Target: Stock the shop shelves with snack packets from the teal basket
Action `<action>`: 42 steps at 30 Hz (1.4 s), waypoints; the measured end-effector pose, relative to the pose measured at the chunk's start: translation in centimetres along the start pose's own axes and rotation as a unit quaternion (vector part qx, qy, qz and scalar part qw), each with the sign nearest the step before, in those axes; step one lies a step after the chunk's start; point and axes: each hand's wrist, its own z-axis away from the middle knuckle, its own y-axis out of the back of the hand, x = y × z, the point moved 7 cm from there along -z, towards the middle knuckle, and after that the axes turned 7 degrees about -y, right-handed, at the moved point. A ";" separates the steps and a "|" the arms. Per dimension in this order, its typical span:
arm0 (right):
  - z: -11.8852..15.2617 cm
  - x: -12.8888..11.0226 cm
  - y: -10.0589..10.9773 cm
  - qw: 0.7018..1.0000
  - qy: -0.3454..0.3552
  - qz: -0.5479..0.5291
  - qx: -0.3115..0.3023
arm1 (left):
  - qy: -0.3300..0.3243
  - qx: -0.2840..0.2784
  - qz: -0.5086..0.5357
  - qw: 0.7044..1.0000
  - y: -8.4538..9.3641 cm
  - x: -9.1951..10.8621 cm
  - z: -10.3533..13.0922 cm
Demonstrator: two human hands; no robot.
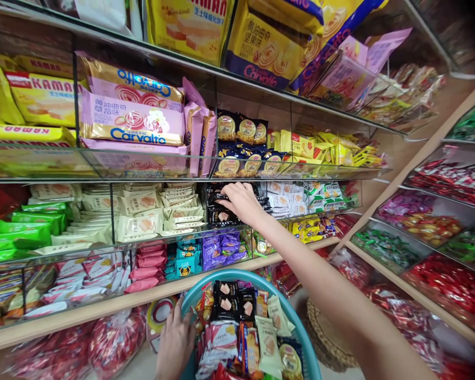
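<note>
A: Where is the right hand (241,199)?

B: Reaching into a shelf compartment of black packets (222,216), fingers bent down over them. I can't tell whether it pinches one; the fingertips are partly lost among the dark wrappers.

A: And the left hand (176,338)?

B: Lower down, at the near-left side of the blue basin (237,274), fingers loosely curled over the rim. I'd guess that steadies it, though how firmly it grips I can't tell.

A: Why is the basin there?

B: Below the right hand and beside the left, it seems handy for catching sweets. Mixed snacks fill it, some in the same black wrapping.

A: What surrounds the right hand?

B: Cream packets (140,224) to its left, white packets (287,200) to its right, purple packets (221,250) below. The dividers (112,211) presumably stop the kinds mixing.
</note>
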 end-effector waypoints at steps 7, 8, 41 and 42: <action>3.4 -1.0 3.6 0.999 0.003 -0.025 0.044 | -0.001 -0.002 -0.012 1.000 1.0 0.8 -0.1; 4.2 -1.1 4.3 0.998 0.003 -0.037 0.052 | 0.000 -0.007 -0.013 1.000 1.1 0.8 -0.2; 19.7 2.1 -19.4 0.705 -0.078 -0.076 -0.701 | -0.009 -0.011 -0.033 0.999 1.1 1.0 -0.3; 19.7 2.0 -19.7 0.700 -0.078 -0.071 -0.706 | -0.007 -0.012 -0.033 0.999 1.1 1.0 -0.3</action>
